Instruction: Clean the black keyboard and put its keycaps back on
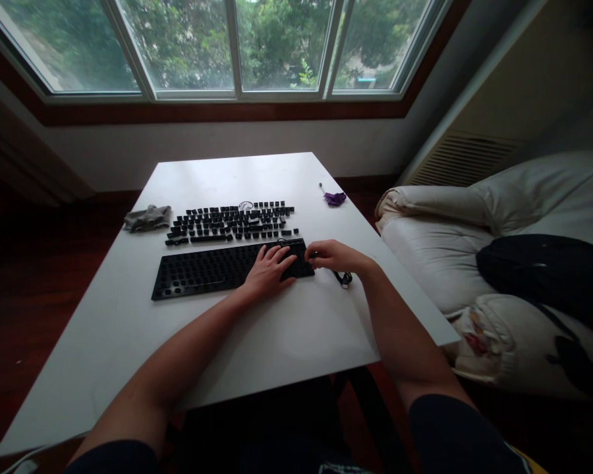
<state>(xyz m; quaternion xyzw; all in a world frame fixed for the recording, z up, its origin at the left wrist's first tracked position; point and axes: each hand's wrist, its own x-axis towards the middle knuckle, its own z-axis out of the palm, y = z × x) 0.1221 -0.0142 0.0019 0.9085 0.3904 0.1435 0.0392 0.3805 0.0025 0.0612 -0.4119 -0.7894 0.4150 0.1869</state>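
Note:
A black keyboard (202,268) lies on the white table in front of me, with most of its keycaps off. My left hand (269,270) rests flat on its right half, fingers spread. At the keyboard's right end, my right hand (329,253) has its fingers pinched together; whatever is between them is too small to make out. Loose black keycaps (212,222) are laid out in rows just behind the keyboard. A black cable with a plug (344,282) lies bundled beside my right wrist.
A crumpled grey cloth (148,218) lies left of the keycaps. Toward the back right are a purple cloth (335,198) and a small thin stick-like item (321,187). A cream sofa (425,230) with a black bag (543,273) stands right of the table (217,368).

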